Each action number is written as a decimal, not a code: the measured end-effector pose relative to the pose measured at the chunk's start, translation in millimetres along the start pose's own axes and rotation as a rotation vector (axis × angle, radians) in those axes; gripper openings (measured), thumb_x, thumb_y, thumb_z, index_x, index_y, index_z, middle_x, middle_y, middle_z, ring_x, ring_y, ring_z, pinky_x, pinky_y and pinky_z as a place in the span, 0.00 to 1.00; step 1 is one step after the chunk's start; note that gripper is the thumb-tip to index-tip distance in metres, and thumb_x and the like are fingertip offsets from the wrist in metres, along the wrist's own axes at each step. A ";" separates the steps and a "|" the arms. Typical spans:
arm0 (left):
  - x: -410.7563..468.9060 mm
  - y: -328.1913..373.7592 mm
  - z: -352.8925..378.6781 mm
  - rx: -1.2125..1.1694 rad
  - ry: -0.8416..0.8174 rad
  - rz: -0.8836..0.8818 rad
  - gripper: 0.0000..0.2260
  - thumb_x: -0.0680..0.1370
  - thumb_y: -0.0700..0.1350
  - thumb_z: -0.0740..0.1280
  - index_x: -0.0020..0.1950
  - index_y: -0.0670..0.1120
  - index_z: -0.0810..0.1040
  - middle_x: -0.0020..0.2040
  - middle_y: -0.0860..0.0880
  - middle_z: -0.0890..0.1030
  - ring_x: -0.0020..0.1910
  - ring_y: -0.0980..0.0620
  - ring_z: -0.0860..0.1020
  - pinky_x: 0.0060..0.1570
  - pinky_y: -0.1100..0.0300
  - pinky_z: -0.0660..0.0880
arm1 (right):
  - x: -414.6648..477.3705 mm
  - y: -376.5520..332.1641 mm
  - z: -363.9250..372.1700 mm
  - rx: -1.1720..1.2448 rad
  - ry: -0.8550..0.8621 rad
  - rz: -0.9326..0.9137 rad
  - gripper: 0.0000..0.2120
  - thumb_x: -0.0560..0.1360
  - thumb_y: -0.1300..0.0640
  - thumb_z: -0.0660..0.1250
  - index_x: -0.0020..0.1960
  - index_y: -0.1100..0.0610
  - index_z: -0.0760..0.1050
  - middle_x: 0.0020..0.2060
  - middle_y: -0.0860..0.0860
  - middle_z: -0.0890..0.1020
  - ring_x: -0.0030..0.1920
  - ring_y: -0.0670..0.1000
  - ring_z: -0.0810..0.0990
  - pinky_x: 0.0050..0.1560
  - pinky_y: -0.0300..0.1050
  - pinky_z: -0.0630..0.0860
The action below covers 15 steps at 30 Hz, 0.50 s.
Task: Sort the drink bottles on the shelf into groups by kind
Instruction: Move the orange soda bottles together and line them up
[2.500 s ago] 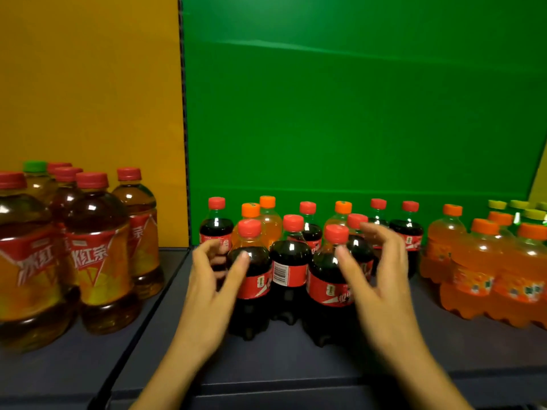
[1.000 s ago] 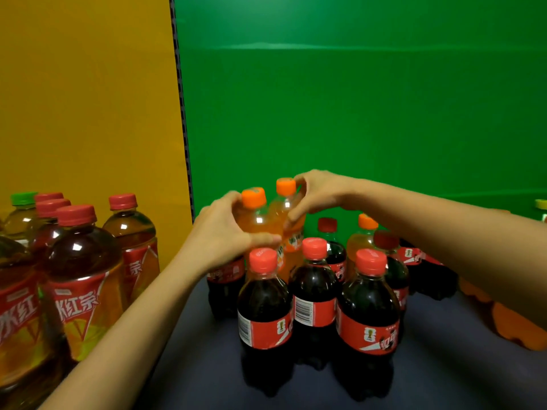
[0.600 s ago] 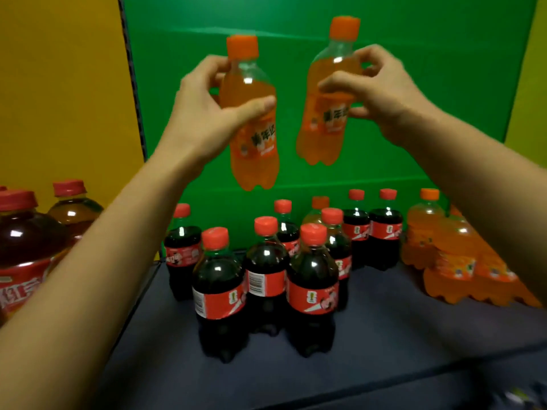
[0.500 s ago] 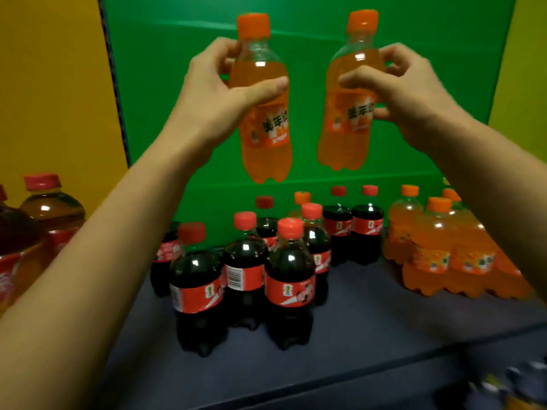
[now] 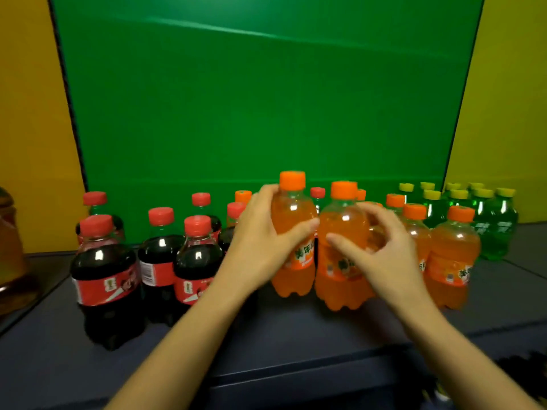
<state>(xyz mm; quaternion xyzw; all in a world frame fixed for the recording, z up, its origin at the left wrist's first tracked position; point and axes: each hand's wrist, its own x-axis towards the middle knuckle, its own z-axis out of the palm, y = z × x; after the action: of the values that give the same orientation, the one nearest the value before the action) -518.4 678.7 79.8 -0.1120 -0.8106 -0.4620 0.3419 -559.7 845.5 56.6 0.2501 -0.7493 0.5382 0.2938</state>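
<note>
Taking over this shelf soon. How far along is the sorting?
Done: green bottles grouped far right, most colas left. In hand: left hand grips an orange soda bottle, right hand a second orange soda bottle, beside the orange group. Remaining: an orange-capped bottle among the colas, a red-capped bottle behind the orange ones.

Seemingly a staged shop display: a dark grey shelf (image 5: 296, 335) lined with small plastic cola bottles (image 5: 103, 261), orange soda bottles (image 5: 453, 255) and green soda bottles (image 5: 497, 232), backed by a plain green board (image 5: 251, 99) and yellow boards (image 5: 509, 113).
</note>
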 end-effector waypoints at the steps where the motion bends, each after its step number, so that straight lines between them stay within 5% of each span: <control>1: -4.1 -5.4 5.9 0.011 0.007 -0.024 0.30 0.62 0.62 0.69 0.60 0.50 0.71 0.56 0.49 0.78 0.56 0.51 0.77 0.58 0.48 0.74 | -3.9 7.0 2.3 0.017 -0.018 0.010 0.25 0.62 0.49 0.76 0.55 0.43 0.70 0.51 0.40 0.73 0.50 0.40 0.73 0.46 0.28 0.70; 6: -21.6 -22.6 28.8 0.060 0.026 -0.116 0.24 0.70 0.51 0.72 0.63 0.50 0.68 0.59 0.50 0.74 0.59 0.53 0.74 0.61 0.52 0.72 | -21.4 35.8 13.8 0.110 -0.073 0.056 0.26 0.64 0.48 0.74 0.59 0.41 0.68 0.53 0.39 0.71 0.55 0.39 0.73 0.50 0.29 0.70; 12: -25.4 -21.4 41.4 0.160 0.004 -0.108 0.25 0.74 0.50 0.68 0.68 0.51 0.62 0.63 0.52 0.69 0.60 0.58 0.71 0.61 0.61 0.69 | -30.0 43.9 12.5 0.084 -0.107 0.059 0.31 0.65 0.38 0.64 0.65 0.40 0.58 0.55 0.29 0.66 0.57 0.36 0.71 0.52 0.26 0.66; 15: -23.8 -19.1 42.0 0.217 -0.005 -0.121 0.28 0.74 0.50 0.67 0.71 0.51 0.59 0.65 0.52 0.68 0.62 0.56 0.70 0.63 0.59 0.69 | -28.0 41.2 5.6 0.002 -0.189 0.072 0.33 0.68 0.39 0.62 0.70 0.44 0.56 0.62 0.39 0.69 0.62 0.41 0.69 0.58 0.33 0.67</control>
<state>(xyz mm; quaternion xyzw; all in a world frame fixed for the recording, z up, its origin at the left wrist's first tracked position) -529.2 706.1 37.0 -0.0263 -0.8620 -0.3911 0.3213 -569.5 854.0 8.1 0.2732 -0.7815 0.5233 0.2020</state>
